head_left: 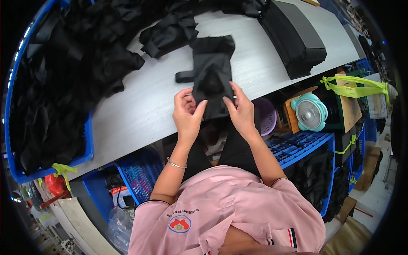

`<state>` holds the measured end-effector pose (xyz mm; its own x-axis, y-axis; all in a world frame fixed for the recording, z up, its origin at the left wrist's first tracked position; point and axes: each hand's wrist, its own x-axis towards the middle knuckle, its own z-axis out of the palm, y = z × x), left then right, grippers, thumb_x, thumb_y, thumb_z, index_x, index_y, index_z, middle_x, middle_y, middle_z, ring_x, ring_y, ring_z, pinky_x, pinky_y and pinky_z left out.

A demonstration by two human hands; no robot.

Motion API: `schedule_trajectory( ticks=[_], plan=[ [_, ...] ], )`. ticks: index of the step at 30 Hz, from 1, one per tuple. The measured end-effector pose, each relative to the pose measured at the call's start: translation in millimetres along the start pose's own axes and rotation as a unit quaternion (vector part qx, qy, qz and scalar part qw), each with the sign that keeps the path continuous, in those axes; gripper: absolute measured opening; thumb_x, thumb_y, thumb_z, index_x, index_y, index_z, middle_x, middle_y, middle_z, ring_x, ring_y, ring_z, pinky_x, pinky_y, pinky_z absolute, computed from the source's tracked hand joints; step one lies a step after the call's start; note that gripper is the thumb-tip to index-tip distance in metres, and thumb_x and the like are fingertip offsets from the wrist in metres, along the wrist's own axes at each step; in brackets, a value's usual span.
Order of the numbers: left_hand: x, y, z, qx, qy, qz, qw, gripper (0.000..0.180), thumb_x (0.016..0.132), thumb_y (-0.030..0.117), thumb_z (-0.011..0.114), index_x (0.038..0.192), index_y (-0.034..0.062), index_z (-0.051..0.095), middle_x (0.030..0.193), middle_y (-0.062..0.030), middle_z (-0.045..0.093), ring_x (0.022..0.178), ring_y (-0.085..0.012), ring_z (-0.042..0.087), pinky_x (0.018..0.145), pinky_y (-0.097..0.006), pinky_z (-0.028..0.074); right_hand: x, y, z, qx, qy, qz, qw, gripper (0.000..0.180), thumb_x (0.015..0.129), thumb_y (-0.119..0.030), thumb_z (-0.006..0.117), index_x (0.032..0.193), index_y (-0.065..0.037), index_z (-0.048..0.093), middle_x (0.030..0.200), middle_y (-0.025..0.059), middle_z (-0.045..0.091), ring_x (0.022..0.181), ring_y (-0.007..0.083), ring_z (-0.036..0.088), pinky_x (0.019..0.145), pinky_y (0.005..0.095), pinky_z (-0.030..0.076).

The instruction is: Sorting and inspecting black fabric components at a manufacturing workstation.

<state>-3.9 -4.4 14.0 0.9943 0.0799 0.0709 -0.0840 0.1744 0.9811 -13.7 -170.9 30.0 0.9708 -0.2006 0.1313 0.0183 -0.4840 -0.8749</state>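
Note:
Between my hands is a black fabric pouch [212, 63] with a short strap sticking out on its left side. It spans the front edge of the pale table, its far end over the tabletop. My left hand [188, 109] pinches the pouch's near left edge, thumb on top and fingers curled beneath. On the near right edge my right hand [241, 109] grips it the same way, thumb on top. A dark rounded area shows in the middle of the pouch. Whatever lies under it is hidden.
A blue crate [90, 138] heaped with black fabric pieces stands at the left. More black pieces [170, 34] lie beyond the pouch. A stack of flat black pieces [293, 34] is at the far right. Below the table are a turquoise fan [310, 112], a purple basket [266, 115] and blue crates [297, 146].

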Motion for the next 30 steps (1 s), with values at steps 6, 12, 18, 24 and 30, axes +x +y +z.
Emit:
schedule_trajectory(
  ticks=[6, 12, 18, 24, 30],
  plan=[
    [0.9, -1.8, -4.5, 0.154, 0.086, 0.089, 0.980, 0.035, 0.083, -0.008, 0.068, 0.115, 0.0026, 0.056, 0.080, 0.0020, 0.054, 0.065, -0.0032, 0.050, 0.059, -0.016, 0.042, 30.1, 39.1, -27.7, -0.061, 0.105, -0.109, 0.987, 0.052, 0.081, 0.001, 0.070, 0.131, -0.005, 0.058, 0.108, 0.0120, 0.064, 0.091, 0.0246, 0.064, 0.088, 0.0291, 0.050],
    [-1.2, -1.2, -8.1, 0.079, 0.087, 0.050, 0.992, 0.052, 0.082, -0.006, 0.070, 0.129, 0.0006, 0.050, 0.098, -0.0036, 0.056, 0.065, -0.0035, 0.049, 0.057, -0.019, 0.042, 73.0, 16.0, -103.2, -0.080, -0.009, -0.078, 0.994, 0.065, 0.078, -0.023, 0.082, 0.134, -0.007, 0.054, 0.109, 0.0100, 0.057, 0.071, 0.0163, 0.056, 0.071, 0.0306, 0.050],
    [-15.1, 8.1, 10.7, 0.129, 0.108, 0.069, 0.983, 0.069, 0.080, 0.003, 0.079, 0.138, 0.0020, 0.042, 0.116, -0.0089, 0.052, 0.079, -0.0084, 0.049, 0.060, -0.020, 0.043, 180.9, 25.8, -185.5, -0.447, 0.331, -0.203, 0.806, 0.043, 0.084, -0.032, 0.075, 0.119, -0.008, 0.067, 0.112, 0.0103, 0.062, 0.106, 0.0294, 0.059, 0.090, 0.0415, 0.048],
    [-44.5, 12.7, 10.0, 0.130, 0.138, 0.098, 0.977, 0.062, 0.084, 0.002, 0.073, 0.139, 0.0022, 0.043, 0.123, -0.0112, 0.054, 0.091, -0.0136, 0.052, 0.068, -0.024, 0.046, 205.2, 53.1, -226.3, -0.409, 0.232, -0.086, 0.878, 0.032, 0.086, -0.037, 0.072, 0.110, -0.015, 0.075, 0.102, 0.0049, 0.067, 0.101, 0.0289, 0.062, 0.088, 0.0421, 0.050],
    [-77.2, 15.2, 21.9, 0.034, 0.014, 0.082, 0.996, 0.032, 0.090, 0.000, 0.066, 0.121, -0.0017, 0.058, 0.111, -0.0080, 0.063, 0.083, -0.0095, 0.059, 0.071, -0.021, 0.049, 101.0, 13.2, -165.8, -0.485, 0.278, -0.283, 0.779, 0.016, 0.089, -0.020, 0.068, 0.085, -0.006, 0.061, 0.096, 0.0088, 0.063, 0.081, 0.0279, 0.061, 0.067, 0.0384, 0.050]
  ],
)
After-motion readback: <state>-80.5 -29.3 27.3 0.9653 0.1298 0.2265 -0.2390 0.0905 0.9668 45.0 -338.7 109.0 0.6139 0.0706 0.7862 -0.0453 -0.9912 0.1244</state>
